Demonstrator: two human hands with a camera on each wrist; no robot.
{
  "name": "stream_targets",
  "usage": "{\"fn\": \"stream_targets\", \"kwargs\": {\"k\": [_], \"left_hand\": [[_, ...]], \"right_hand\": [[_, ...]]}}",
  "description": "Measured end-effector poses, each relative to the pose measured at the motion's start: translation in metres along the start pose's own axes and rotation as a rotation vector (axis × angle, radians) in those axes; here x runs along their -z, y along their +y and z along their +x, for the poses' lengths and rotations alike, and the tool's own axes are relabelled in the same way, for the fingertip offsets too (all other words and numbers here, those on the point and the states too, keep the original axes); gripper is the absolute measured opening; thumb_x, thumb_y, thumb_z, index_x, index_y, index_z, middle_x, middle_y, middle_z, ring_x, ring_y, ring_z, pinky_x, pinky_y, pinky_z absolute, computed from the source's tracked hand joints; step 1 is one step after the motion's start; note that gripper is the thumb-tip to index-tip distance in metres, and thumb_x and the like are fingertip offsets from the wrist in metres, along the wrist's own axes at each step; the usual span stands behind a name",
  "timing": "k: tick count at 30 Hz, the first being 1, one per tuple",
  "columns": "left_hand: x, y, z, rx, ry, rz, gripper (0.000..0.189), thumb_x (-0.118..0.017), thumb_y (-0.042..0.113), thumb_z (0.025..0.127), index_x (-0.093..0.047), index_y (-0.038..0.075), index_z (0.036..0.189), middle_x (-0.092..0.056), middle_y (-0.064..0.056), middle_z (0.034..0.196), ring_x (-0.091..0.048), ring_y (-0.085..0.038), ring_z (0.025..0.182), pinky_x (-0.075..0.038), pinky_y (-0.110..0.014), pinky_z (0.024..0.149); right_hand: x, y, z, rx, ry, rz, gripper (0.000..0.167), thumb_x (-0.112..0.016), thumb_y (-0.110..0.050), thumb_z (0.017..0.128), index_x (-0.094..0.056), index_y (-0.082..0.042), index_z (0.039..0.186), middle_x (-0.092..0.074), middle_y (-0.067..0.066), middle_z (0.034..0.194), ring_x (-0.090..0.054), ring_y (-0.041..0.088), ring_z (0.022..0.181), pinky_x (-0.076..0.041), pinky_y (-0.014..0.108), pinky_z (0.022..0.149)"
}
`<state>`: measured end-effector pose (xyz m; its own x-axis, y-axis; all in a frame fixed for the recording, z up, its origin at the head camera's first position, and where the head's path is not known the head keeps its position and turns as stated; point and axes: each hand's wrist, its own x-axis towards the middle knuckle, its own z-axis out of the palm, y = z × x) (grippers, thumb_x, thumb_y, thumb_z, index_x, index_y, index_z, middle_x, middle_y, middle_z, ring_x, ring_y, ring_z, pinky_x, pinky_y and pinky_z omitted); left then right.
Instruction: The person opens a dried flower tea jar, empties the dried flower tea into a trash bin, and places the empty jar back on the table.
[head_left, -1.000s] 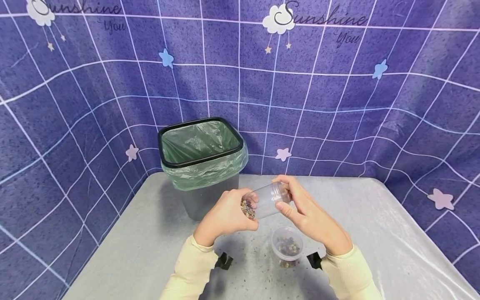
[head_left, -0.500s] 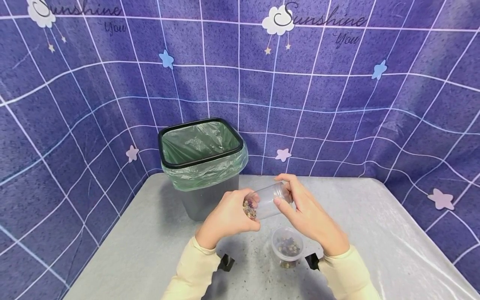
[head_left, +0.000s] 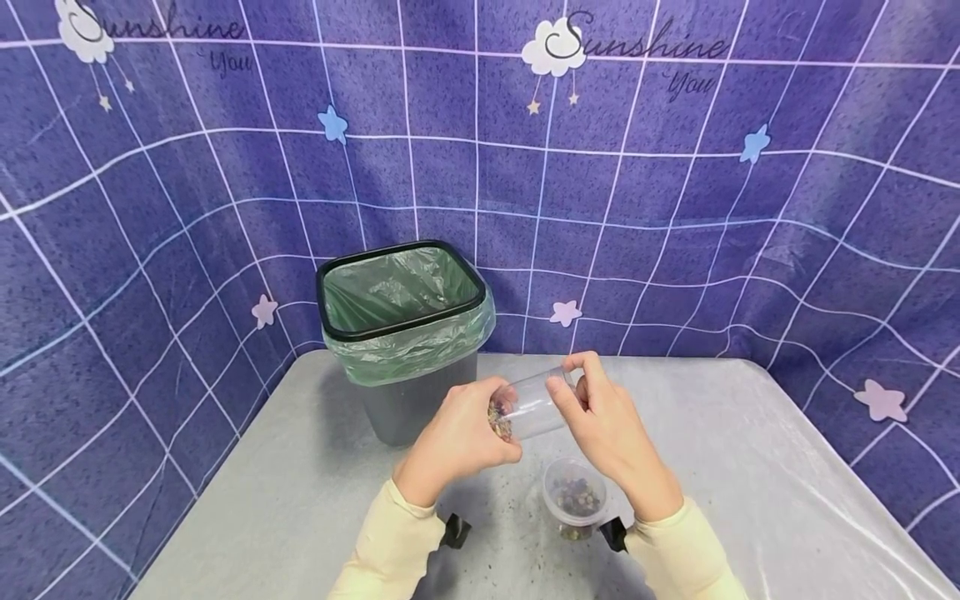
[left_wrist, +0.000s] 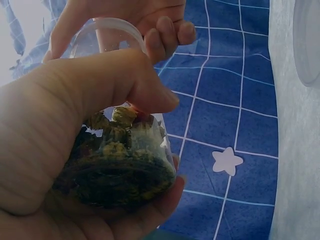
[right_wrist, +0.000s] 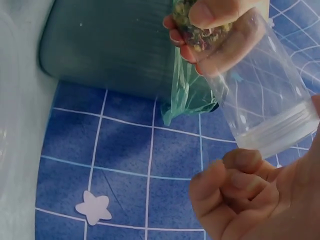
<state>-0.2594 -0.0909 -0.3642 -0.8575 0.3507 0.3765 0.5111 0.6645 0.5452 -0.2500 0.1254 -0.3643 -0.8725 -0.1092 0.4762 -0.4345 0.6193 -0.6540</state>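
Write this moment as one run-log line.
left hand: grips clear jar, bits at that end; right hand: on jar's threaded end; jar: tilted; second container: on table; bin: upright, lined

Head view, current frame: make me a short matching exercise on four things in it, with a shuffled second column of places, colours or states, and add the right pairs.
Things
1. Jar with a threaded neck
2. Round clear tub
3. Waste bin
4. Backdrop

Places, colours, states
A. Black-rimmed, with a green liner
B. Purple-blue, with pale grid lines and stars
C. Tilted, held in the left hand
D. See-through, on the table, in no hand

Pairs: 1-C, 2-D, 3-A, 4-B
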Motion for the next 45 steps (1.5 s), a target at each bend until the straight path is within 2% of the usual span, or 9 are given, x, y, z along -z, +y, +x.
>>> {"fn": "stream_targets", "kwargs": {"k": [5, 9, 17, 23, 39, 45], "left_hand": [[-0.0013, 0.0021, -0.0014, 0.003, 0.008, 0.015, 0.047, -0.086, 0.017, 0.059, -0.065, 0.019, 0.1, -0.064, 0.01, 0.083, -0.06, -0.01, 0.073, -0.051, -0.026, 0.067], [-0.002, 0.0033, -0.0024, 0.001, 0.014, 0.03, 0.048, -0.086, 0.017, 0.059, -0.067, 0.017, 0.103, -0.066, 0.009, 0.087, -0.06, -0.009, 0.074, -0.052, -0.027, 0.069], [-0.0041, 0.0051, -0.0021, -0.008, 0.027, 0.057, 0.05, -0.087, 0.016, 0.059, -0.068, 0.014, 0.105, -0.071, 0.005, 0.096, -0.062, -0.011, 0.08, -0.054, -0.029, 0.075], [-0.0039, 0.0062, -0.0032, -0.018, 0.039, 0.067, 0.049, -0.086, 0.015, 0.059, -0.068, 0.013, 0.105, -0.069, 0.005, 0.094, -0.062, -0.012, 0.081, -0.054, -0.031, 0.077], [-0.004, 0.0049, -0.0032, 0.003, 0.018, 0.059, 0.048, -0.083, 0.018, 0.061, -0.069, 0.015, 0.106, -0.068, 0.007, 0.093, -0.063, -0.01, 0.083, -0.053, -0.029, 0.076], [-0.0027, 0.0048, -0.0041, -0.001, 0.015, 0.052, 0.047, -0.084, 0.016, 0.06, -0.067, 0.015, 0.104, -0.067, 0.006, 0.092, -0.061, -0.009, 0.078, -0.053, -0.027, 0.073]], "right_hand": [[-0.0025, -0.0019, -0.0007, -0.053, 0.029, -0.02, 0.033, -0.05, -0.055, 0.104, -0.053, -0.025, 0.114, -0.045, -0.005, 0.062, -0.042, 0.014, 0.052, -0.037, 0.033, 0.053], [-0.0032, -0.0025, -0.0013, -0.08, 0.04, -0.019, 0.033, -0.047, -0.056, 0.105, -0.055, -0.024, 0.111, -0.043, -0.005, 0.059, -0.04, 0.015, 0.051, -0.036, 0.034, 0.052], [-0.0019, -0.0037, -0.0009, -0.127, 0.024, -0.015, 0.037, -0.041, -0.058, 0.106, -0.055, -0.024, 0.108, -0.044, -0.006, 0.053, -0.04, 0.016, 0.05, -0.036, 0.036, 0.053], [-0.002, -0.0032, -0.0011, -0.155, 0.013, -0.014, 0.041, -0.038, -0.062, 0.105, -0.056, -0.026, 0.108, -0.046, -0.005, 0.054, -0.042, 0.018, 0.052, -0.037, 0.036, 0.054], [-0.0025, -0.0041, -0.0016, -0.141, 0.013, -0.036, 0.04, -0.039, -0.063, 0.105, -0.058, -0.027, 0.107, -0.049, -0.005, 0.057, -0.046, 0.017, 0.053, -0.038, 0.036, 0.054], [-0.0022, -0.0049, -0.0011, -0.131, 0.006, -0.038, 0.04, -0.04, -0.062, 0.105, -0.058, -0.027, 0.107, -0.05, -0.005, 0.057, -0.047, 0.017, 0.053, -0.039, 0.036, 0.053]]}}
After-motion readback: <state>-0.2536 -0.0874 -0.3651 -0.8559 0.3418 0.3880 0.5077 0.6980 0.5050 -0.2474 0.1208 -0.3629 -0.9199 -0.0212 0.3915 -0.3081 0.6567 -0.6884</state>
